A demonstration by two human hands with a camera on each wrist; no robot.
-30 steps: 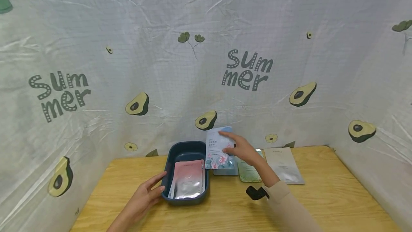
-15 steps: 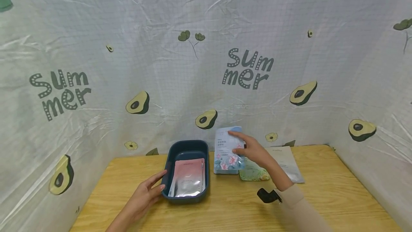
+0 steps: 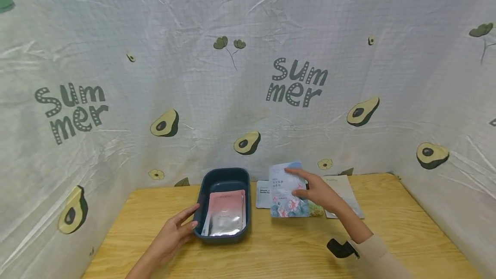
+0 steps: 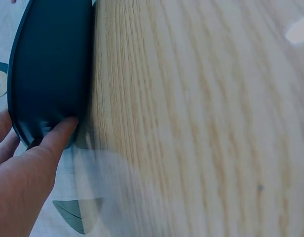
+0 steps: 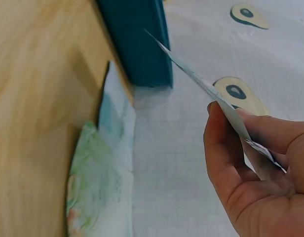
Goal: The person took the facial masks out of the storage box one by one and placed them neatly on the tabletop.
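Observation:
My right hand (image 3: 315, 190) pinches a blue-white sheet mask packet (image 3: 284, 201) printed with pink flowers. In the right wrist view this packet (image 5: 196, 79) is edge-on between thumb and fingers, raised over two packets lying on the table. A pale blue packet (image 3: 262, 195) and a green patterned packet (image 3: 315, 210) lie partly hidden under it. My left hand (image 3: 174, 231) touches the left side of a dark blue bin (image 3: 222, 239), fingers at the rim and outer wall. Inside the bin, a pink-and-silver mask packet (image 3: 226, 214) lies on top of others.
A cream-and-silver packet (image 3: 345, 190) lies to the right, partly behind the right forearm. All of it stands on a wooden table (image 3: 271, 253), with a white avocado-print sheet (image 3: 209, 98) hanging close behind and at both sides.
My right hand has carried the flowered packet rightward and slightly down, away from the bin, uncovering the pale blue packet's left part. The left hand and the bin have stayed in place.

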